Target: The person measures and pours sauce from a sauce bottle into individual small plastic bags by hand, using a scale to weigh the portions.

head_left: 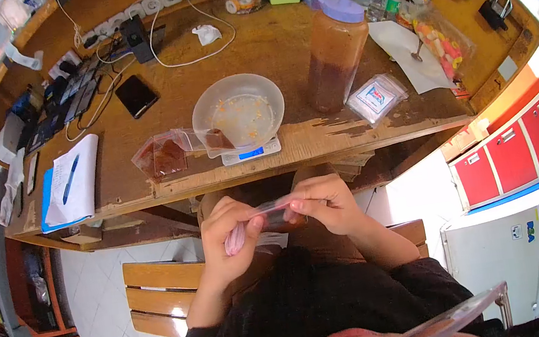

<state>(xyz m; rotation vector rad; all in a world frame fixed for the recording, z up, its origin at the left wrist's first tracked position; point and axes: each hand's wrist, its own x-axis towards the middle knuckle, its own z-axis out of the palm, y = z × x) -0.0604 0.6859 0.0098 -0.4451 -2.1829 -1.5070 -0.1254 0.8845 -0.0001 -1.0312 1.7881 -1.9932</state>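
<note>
In front of the desk edge, my left hand (229, 233) and my right hand (327, 206) pinch a small clear plastic bag (272, 207) stretched between them. Its top edge looks pinkish, and the fingers hide most of it. A pink, rolled-looking bit of plastic (235, 239) shows inside my left palm. Beyond the hands, a translucent bowl (238, 109) with orange crumbs sits on a small digital scale (265, 150) with a lit blue display. Flat clear packets of reddish-brown contents (168, 156) lie left of the bowl, one reaching over its rim.
A large bottle of brown powder (337, 48) stands right of the bowl, beside a pack of clear bags (377, 98). A spoon (416, 51) lies on white paper. Leftward are a phone (136, 96), a notebook (71, 179) with a pen, and cables. A wooden bench (162, 287) is below.
</note>
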